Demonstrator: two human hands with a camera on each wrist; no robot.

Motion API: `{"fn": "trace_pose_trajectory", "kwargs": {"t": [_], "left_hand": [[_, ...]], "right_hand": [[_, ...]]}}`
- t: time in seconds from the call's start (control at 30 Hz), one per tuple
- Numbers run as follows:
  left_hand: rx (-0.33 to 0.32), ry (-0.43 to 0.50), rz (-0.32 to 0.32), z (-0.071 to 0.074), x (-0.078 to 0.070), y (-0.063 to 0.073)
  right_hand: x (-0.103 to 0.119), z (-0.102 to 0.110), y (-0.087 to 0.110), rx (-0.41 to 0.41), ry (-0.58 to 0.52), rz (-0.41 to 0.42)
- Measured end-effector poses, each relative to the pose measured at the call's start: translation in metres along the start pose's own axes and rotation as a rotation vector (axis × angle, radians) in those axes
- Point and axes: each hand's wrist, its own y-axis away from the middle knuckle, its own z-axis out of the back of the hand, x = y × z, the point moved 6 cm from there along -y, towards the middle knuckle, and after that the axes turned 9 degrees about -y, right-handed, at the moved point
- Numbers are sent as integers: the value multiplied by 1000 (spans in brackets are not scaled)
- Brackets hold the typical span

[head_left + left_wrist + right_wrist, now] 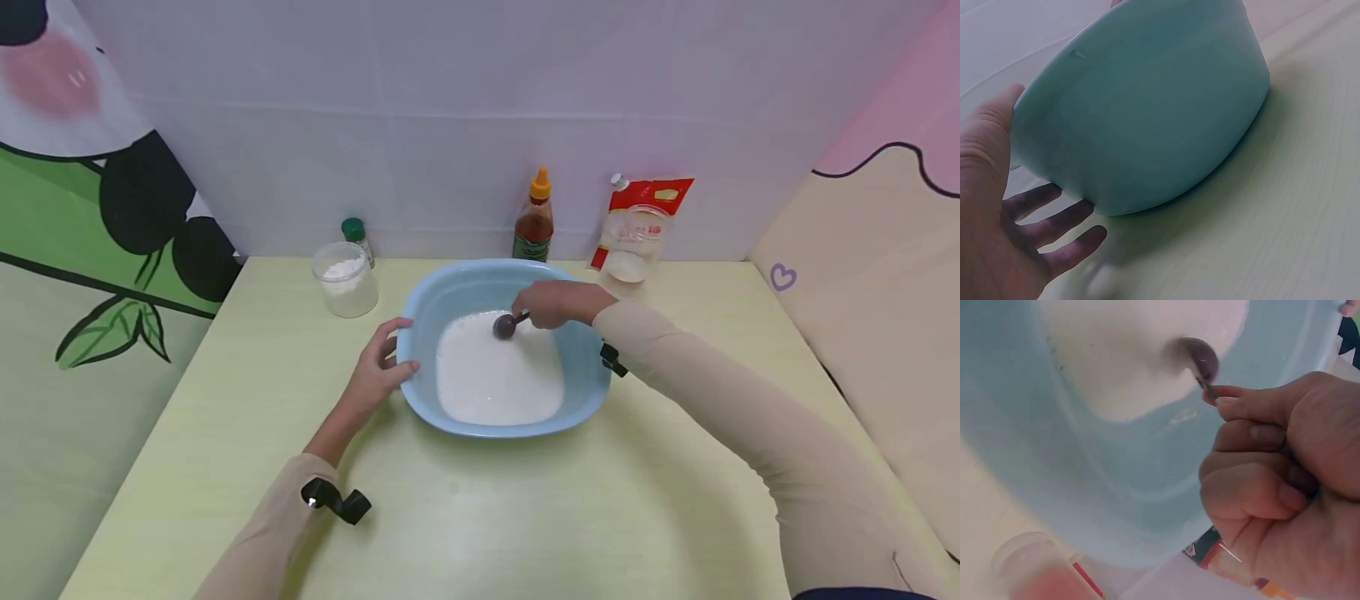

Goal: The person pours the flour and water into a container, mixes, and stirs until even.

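A light blue plastic basin (588, 392) stands on the table with white milky liquid (498, 379) in its bottom. My left hand (375, 367) holds the basin at its left side, thumb on the rim. In the left wrist view, the other fingers (1060, 225) spread along the basin's outer wall. Between thumb and forefinger, my right hand (553, 304) pinches the short handle of a small dark measuring spoon (504, 327). The spoon's round bowl (1200, 357) is over the white liquid, close to its surface. The right hand's other fingers are curled into the palm.
Left of the basin are a clear jar of white powder (347, 287) and a small green-capped bottle (354, 232). Behind it stand a sauce bottle (533, 221) with an orange cap, a red and white pouch (660, 196) and a clear cup (628, 262). A cloth backdrop (450, 167) borders the table.
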Motion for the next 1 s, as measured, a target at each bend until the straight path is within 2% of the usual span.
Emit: {"fn": "trace_pose_trajectory", "kwargs": {"t": [0.17, 0.37, 0.5, 0.63, 0.7, 0.83, 0.93, 1.0], "left_hand": [[8, -9, 2, 0, 0, -1], [2, -16, 7, 1, -1, -1], [-8, -15, 3, 2, -1, 0], [-10, -14, -7, 0, 0, -1], [-13, -17, -9, 0, 0, -2], [-16, -11, -17, 0, 0, -2], [-15, -7, -16, -1, 1, -2], [-11, -6, -12, -1, 1, -2]], "right_hand": [[-4, -6, 14, 97, -54, 12], [18, -21, 10, 169, -134, 110], [39, -25, -2, 141, -107, 177], [48, -20, -14, 52, -60, 222], [45, -14, -19, 3, -38, 210], [29, 1, -19, -64, 20, 129], [10, 9, -9, -78, 44, 48], [-2, 11, 1, -60, 47, -8]]}}
